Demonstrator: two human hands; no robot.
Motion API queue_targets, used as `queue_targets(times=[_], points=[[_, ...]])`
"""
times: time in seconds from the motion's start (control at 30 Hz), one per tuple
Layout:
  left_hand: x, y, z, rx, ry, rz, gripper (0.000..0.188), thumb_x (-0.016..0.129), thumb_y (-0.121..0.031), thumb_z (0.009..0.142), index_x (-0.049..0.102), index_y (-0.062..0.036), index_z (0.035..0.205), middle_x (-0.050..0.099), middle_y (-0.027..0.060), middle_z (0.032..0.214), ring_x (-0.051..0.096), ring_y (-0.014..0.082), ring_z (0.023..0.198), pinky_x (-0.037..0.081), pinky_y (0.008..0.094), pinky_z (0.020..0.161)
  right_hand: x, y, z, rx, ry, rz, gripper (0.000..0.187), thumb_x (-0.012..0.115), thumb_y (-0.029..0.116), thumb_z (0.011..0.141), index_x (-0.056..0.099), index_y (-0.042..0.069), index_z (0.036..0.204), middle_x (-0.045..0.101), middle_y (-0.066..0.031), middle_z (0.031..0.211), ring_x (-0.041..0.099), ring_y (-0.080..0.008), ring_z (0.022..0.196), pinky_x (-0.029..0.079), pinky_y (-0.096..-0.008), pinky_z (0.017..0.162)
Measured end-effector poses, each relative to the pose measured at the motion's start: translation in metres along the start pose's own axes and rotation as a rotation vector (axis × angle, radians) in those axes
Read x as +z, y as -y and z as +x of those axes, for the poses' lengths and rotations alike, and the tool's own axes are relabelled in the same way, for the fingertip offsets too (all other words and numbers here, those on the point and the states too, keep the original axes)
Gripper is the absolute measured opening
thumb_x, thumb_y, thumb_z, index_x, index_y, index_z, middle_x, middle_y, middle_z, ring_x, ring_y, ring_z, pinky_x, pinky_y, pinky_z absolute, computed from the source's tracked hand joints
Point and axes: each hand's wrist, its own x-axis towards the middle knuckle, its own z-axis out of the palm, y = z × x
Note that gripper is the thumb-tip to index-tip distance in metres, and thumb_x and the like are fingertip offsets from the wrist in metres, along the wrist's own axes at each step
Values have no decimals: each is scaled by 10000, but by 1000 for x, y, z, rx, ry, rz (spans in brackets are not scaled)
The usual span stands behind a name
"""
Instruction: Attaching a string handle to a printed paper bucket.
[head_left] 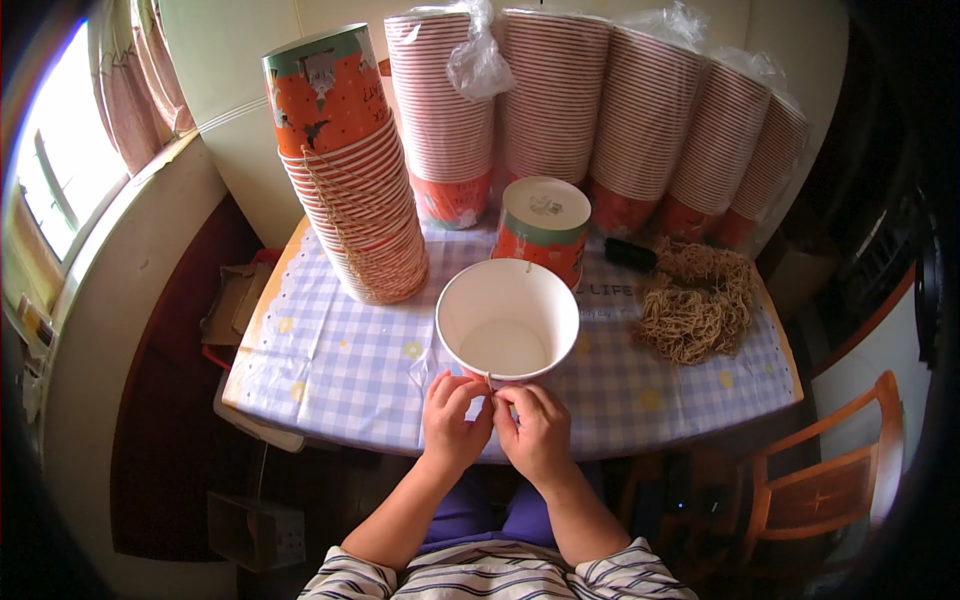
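Note:
A paper bucket (506,318), white inside, stands at the near middle of the table with its mouth up. At its near rim, my left hand (455,422) and my right hand (535,425) come together, fingers pinched. A short bit of thin cord (489,380) shows at the rim between my fingertips, and both hands appear to grip it. How the cord runs lower down is hidden by my fingers. Another bit of cord shows at the bucket's far rim. Right behind it, an orange and green bucket (541,240) stands upside down.
At the left rises a tall stack of orange buckets (350,200) with cord handles hanging down its side. Several plastic-wrapped bucket stacks (555,100) line the back. A heap of tan cords (695,310) lies at the right on the checked tablecloth (340,370). A wooden chair (825,470) stands lower right.

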Motion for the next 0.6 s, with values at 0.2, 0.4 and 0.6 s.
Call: queue_targets(times=[0.2,0.4,0.6], points=[[0,-1,-4,-71,-5,-55,199,691,55,701,616,-50,853,654,66,842,638,240,844,421,440,960,-3,0,0,-53,38,-82,123,690,56,775,619,58,875,641,-93,821,620,-297,736,505,-382,647],[-3,-7,-12,-224,24,-229,167,701,15,732,613,-56,854,662,45,828,643,211,806,446,424,916,-12,1,2,-64,63,-64,130,686,35,775,614,61,880,620,-81,810,606,-289,721,495,-382,638],[-7,-20,-5,-255,-17,-260,177,700,33,713,608,-41,845,660,74,820,641,243,811,474,409,887,-21,1,6,-130,79,-75,161,692,15,757,614,61,890,621,-75,835,611,-270,740,496,-372,656]])
